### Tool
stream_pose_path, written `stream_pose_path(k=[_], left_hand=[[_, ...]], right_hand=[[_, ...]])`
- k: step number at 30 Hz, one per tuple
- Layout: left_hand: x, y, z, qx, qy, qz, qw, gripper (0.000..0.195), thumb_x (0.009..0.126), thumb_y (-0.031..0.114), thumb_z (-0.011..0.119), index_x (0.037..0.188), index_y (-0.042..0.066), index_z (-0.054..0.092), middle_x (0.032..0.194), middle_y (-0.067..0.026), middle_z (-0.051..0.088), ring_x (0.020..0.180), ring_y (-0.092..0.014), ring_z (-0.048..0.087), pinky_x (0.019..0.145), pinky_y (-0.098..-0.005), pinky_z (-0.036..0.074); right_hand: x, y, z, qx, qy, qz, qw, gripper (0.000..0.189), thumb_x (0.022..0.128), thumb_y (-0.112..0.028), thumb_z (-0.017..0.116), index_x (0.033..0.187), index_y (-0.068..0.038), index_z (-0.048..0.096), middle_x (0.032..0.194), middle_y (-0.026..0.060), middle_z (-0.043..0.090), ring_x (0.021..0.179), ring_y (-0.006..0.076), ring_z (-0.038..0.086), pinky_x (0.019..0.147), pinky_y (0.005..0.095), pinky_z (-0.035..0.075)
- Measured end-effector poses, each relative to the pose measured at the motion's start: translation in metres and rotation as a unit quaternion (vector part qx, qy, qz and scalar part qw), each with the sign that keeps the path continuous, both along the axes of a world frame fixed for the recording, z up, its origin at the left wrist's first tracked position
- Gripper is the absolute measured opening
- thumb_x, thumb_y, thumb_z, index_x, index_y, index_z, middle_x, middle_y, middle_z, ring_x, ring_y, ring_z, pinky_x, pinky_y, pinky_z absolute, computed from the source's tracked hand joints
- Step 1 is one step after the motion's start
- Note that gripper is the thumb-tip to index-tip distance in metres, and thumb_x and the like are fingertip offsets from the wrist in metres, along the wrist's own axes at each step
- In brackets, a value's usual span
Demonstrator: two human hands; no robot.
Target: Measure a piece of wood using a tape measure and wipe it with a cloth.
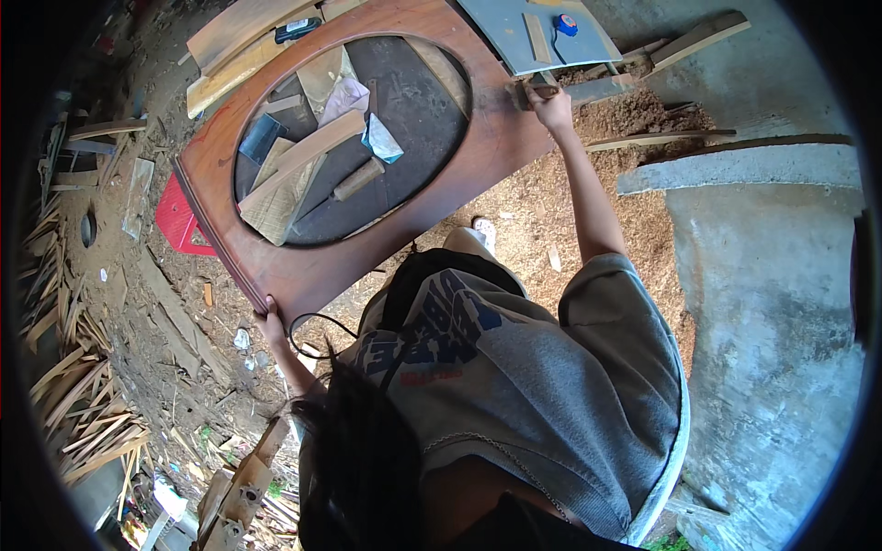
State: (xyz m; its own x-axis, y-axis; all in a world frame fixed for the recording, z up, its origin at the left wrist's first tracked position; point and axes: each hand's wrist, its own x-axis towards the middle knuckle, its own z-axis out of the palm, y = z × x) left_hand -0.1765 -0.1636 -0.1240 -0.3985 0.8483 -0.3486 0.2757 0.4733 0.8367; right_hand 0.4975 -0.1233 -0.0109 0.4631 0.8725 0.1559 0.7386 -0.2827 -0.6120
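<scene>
A reddish-brown wooden panel [303,275] with a large oval opening lies before me. My left hand [273,322] grips its near left corner, thumb on top. My right hand [549,103] is closed around the handle of a brush-like tool [520,95], which rests at the panel's right end. Through the oval show a dark surface [420,138], a narrow wood strip [303,162], a tool's round wooden handle [358,179], a crumpled pale cloth or paper [344,100], a blue-and-white folded piece [381,140] and a dark blue block [262,138].
A grey board [496,27] at the top right bears a blue tape measure [566,25]. Wood planks [238,76] lie beyond the panel. A red plastic stool [180,217] is under its left end. Sawdust [524,206] covers the floor; a concrete ledge [744,169] stands at right.
</scene>
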Motion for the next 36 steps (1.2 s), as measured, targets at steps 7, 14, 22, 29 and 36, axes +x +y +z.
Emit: stream_pose_path(k=[7,14,22,29,36], left_hand=[[0.006,0.000,0.008,-0.009,-0.008,0.013,1.000,0.060,0.079,0.032,0.066,0.118,-0.007,0.041,0.107,-0.0160,0.053,0.091,-0.022,0.053,0.081,-0.0305,0.043],[-0.006,0.000,-0.008,0.001,-0.040,0.017,0.999,0.058,0.079,0.032,0.066,0.116,-0.006,0.042,0.105,-0.0151,0.053,0.091,-0.021,0.051,0.080,-0.0300,0.043],[-0.009,-0.002,-0.010,0.014,-0.034,0.001,0.999,0.059,0.078,0.032,0.067,0.117,-0.004,0.042,0.107,-0.0136,0.053,0.093,-0.021,0.051,0.083,-0.0306,0.041],[0.005,0.002,0.008,-0.025,-0.022,0.030,0.999,0.056,0.078,0.031,0.067,0.117,-0.003,0.044,0.106,-0.0110,0.054,0.092,-0.019,0.051,0.082,-0.0283,0.041],[0.002,-0.002,0.002,-0.011,-0.027,0.034,0.999,0.055,0.080,0.030,0.065,0.119,-0.003,0.043,0.107,-0.0108,0.053,0.094,-0.019,0.051,0.085,-0.0295,0.040]], right_hand=[[-0.028,0.002,0.001,0.017,0.024,0.048,0.998,0.017,0.079,-0.019,0.062,0.085,-0.005,0.068,0.071,0.0140,0.065,0.064,0.0237,0.065,0.063,0.0325,0.052],[-0.023,0.012,-0.031,0.029,0.027,0.111,0.993,0.018,0.077,-0.015,0.065,0.090,-0.003,0.067,0.077,0.0096,0.067,0.071,0.0158,0.065,0.064,0.0293,0.051],[-0.017,0.022,0.004,0.018,-0.053,0.059,0.997,0.021,0.079,-0.024,0.062,0.080,-0.004,0.067,0.071,0.0152,0.064,0.066,0.0284,0.064,0.064,0.0335,0.052],[0.025,0.058,-0.002,0.067,0.066,0.071,0.993,0.019,0.078,-0.016,0.061,0.085,0.000,0.067,0.078,0.0134,0.067,0.069,0.0171,0.065,0.062,0.0285,0.052],[0.018,0.088,0.017,0.012,0.117,0.208,0.971,0.013,0.081,-0.012,0.057,0.082,-0.001,0.066,0.082,0.0079,0.067,0.062,0.0099,0.060,0.052,0.0259,0.047]])
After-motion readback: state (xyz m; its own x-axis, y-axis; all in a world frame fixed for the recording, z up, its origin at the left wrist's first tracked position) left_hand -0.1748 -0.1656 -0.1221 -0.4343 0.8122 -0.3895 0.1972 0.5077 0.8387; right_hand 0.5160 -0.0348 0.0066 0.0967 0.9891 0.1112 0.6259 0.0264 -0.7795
